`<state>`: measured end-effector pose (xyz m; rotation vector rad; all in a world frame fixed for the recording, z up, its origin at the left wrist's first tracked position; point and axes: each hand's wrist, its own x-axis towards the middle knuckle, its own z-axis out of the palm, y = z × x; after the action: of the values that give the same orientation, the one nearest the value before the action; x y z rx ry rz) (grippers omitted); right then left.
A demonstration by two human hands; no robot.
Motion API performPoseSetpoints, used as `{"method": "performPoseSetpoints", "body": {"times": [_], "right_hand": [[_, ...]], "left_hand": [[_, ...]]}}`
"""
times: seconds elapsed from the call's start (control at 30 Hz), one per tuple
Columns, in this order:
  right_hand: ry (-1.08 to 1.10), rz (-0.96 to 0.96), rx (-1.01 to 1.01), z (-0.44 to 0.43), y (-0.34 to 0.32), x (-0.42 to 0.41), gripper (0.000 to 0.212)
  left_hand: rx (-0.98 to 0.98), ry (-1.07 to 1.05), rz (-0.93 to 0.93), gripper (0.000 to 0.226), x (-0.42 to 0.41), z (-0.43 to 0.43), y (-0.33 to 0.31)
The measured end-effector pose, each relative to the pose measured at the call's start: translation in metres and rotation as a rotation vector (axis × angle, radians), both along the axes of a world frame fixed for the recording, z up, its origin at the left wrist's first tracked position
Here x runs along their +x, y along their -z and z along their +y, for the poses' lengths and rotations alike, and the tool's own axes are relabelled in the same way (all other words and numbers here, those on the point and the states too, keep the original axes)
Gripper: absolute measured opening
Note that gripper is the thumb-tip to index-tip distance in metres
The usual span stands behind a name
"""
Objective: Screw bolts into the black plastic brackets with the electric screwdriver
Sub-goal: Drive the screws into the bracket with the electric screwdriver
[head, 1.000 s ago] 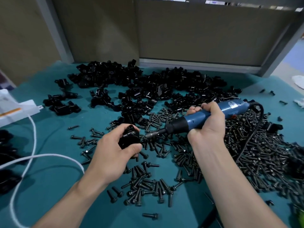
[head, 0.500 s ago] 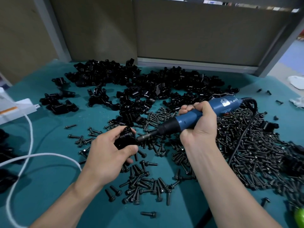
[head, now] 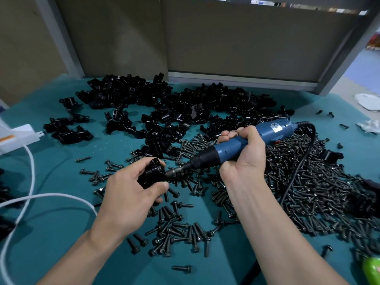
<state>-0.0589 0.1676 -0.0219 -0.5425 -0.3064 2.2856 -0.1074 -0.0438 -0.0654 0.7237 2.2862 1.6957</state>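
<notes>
Step in hand, as judged: driving one bolt into the bracket you hold, with the electric screwdriver lying nearly level and its bit meeting the bracket's right side. To do it well: keep the bit in one line with the hole so the bolt runs straight into the plastic. Brace the bracket against the turning and press lightly along the axis. Release the trigger as soon as the head seats, since a plastic thread probably strips if overdriven. The bolt itself is hidden between bit and bracket, so how deep it sits cannot be told. Your left hand: curled closed round the bracket, thumb underneath and forefinger over the top, held over the teal table. Your right hand: a full fist wrapped round the blue barrel of the screwdriver, fingers over the top, with the black cord trailing off behind it. Stock: loose bolts heaped to your right and scattered beneath both hands, and a pile of brackets at the far side of the table. Also present: a white cable looping at your left.
</notes>
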Motion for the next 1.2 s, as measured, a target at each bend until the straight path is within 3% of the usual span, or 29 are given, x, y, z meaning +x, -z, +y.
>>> {"method": "performPoseSetpoints", "body": {"times": [0.57,0.77,0.93,1.03,1.2], "right_hand": [[-0.027,-0.003,0.013,-0.001,0.005,0.0,0.017],[-0.033,0.042,0.103,-0.002,-0.003,0.0,0.015],[-0.098,0.119,0.197,-0.002,-0.012,0.004,0.017],[-0.161,0.114,0.23,0.0,-0.013,0.006,0.019],[-0.207,0.142,0.16,0.013,-0.014,0.015,0.023]], "left_hand": [[-0.049,-0.022,0.018,0.043,0.004,0.001,-0.004],[0.009,-0.042,-0.093,0.044,-0.002,0.001,-0.001],[0.074,0.008,-0.204,0.031,-0.004,-0.002,-0.001],[0.161,-0.002,-0.313,0.039,-0.008,-0.001,-0.002],[0.211,0.064,-0.401,0.019,-0.011,-0.002,-0.006]]}}
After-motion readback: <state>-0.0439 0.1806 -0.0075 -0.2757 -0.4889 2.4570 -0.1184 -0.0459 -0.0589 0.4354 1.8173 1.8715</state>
